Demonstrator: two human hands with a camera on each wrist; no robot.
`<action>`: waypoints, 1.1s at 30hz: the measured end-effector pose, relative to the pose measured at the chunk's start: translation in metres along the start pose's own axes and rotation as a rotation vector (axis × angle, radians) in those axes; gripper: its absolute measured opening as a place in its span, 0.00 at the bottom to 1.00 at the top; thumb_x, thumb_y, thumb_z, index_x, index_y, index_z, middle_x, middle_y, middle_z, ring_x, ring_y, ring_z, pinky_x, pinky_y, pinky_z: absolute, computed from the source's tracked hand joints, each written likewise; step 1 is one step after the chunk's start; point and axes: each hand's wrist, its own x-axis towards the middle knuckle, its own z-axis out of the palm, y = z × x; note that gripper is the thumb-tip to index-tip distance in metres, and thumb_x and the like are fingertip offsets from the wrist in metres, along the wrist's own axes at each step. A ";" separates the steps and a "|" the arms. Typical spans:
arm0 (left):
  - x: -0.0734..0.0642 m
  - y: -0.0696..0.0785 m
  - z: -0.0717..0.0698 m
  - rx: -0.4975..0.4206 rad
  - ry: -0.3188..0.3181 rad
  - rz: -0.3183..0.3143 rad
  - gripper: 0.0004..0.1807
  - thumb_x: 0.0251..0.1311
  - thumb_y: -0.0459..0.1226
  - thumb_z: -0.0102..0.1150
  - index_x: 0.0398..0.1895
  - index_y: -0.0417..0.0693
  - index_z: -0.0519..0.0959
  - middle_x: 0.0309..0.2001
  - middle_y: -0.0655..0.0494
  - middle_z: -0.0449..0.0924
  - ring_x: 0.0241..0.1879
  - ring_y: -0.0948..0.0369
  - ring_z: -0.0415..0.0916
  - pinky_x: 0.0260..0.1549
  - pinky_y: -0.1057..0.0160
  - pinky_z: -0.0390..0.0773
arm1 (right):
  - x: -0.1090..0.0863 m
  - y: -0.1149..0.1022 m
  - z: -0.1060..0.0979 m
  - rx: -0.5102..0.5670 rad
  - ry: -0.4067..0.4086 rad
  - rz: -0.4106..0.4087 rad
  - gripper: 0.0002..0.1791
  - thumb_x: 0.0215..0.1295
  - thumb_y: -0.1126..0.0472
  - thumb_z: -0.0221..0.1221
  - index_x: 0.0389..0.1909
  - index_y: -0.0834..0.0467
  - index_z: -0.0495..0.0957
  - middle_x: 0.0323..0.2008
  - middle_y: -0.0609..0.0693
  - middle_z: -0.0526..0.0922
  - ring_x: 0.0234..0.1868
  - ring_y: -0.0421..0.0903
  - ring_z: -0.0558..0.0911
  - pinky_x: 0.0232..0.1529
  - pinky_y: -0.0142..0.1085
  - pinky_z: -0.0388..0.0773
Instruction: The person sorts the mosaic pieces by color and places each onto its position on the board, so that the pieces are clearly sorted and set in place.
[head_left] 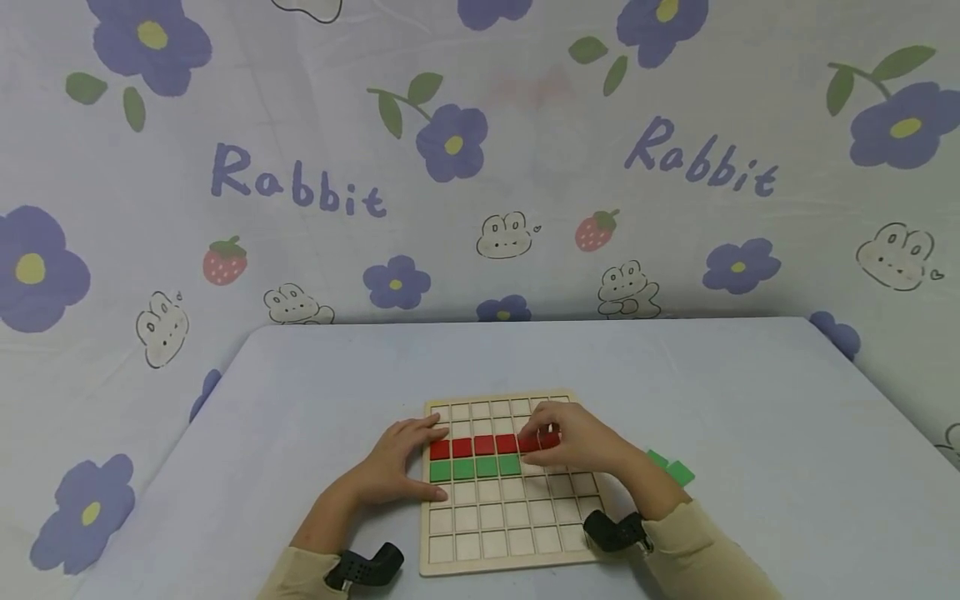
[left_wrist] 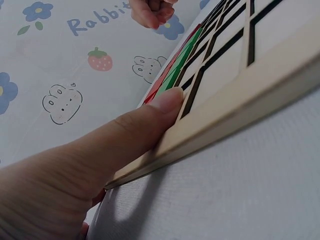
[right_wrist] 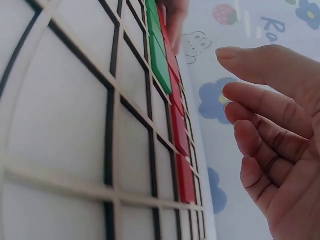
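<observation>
A wooden grid board [head_left: 480, 569] lies on the table in the head view. One row of its cells holds red square tiles [head_left: 483, 444], and the row nearer the person holds several green square tiles [head_left: 486, 466] at its left end. My left hand [head_left: 392, 463] rests along the board's left side with thumb and fingers extended; in the left wrist view its thumb [left_wrist: 145, 117] lies on the rim. Over the right end of the red row is my right hand [head_left: 576, 435]. The right wrist view shows its loosely bent fingers [right_wrist: 272, 107] with nothing between them.
Loose green tiles [head_left: 680, 473] lie on the white table [head_left: 300, 383] right of the board, partly behind the right forearm. Black wrist devices [head_left: 367, 568] sit on both wrists. A patterned cloth [head_left: 315, 108] hangs behind the table.
</observation>
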 end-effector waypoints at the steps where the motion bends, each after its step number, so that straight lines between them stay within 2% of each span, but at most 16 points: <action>1: 0.000 0.000 0.000 0.000 0.000 0.000 0.47 0.41 0.53 0.71 0.66 0.49 0.65 0.72 0.49 0.54 0.69 0.44 0.48 0.64 0.37 0.50 | -0.002 0.000 -0.002 -0.007 0.004 -0.005 0.14 0.53 0.57 0.67 0.40 0.58 0.82 0.36 0.50 0.81 0.33 0.45 0.73 0.35 0.33 0.74; 6: 0.000 0.001 -0.001 -0.009 -0.002 -0.014 0.47 0.40 0.54 0.72 0.66 0.50 0.65 0.72 0.50 0.54 0.70 0.44 0.47 0.65 0.37 0.50 | -0.011 0.000 -0.010 -0.046 0.018 -0.012 0.14 0.54 0.57 0.66 0.39 0.59 0.82 0.36 0.50 0.81 0.34 0.47 0.75 0.38 0.38 0.75; 14: 0.000 0.001 -0.001 -0.005 -0.005 -0.024 0.47 0.40 0.55 0.71 0.66 0.52 0.65 0.72 0.52 0.53 0.71 0.46 0.46 0.65 0.38 0.50 | -0.032 0.004 -0.024 -0.052 0.043 0.040 0.12 0.53 0.60 0.66 0.39 0.60 0.82 0.35 0.50 0.81 0.35 0.43 0.75 0.38 0.34 0.73; 21: -0.001 0.000 0.000 -0.009 -0.002 -0.032 0.48 0.39 0.55 0.71 0.66 0.52 0.65 0.72 0.52 0.53 0.70 0.46 0.47 0.65 0.38 0.49 | -0.049 0.011 -0.032 -0.077 0.085 0.053 0.11 0.54 0.60 0.66 0.38 0.58 0.82 0.35 0.48 0.81 0.34 0.40 0.74 0.37 0.30 0.71; 33: 0.000 0.000 0.000 0.003 0.001 -0.037 0.48 0.40 0.56 0.71 0.67 0.53 0.64 0.72 0.53 0.53 0.71 0.46 0.46 0.65 0.38 0.49 | -0.080 0.025 -0.043 -0.119 0.130 0.113 0.13 0.52 0.56 0.67 0.38 0.57 0.82 0.32 0.45 0.79 0.32 0.39 0.72 0.34 0.31 0.71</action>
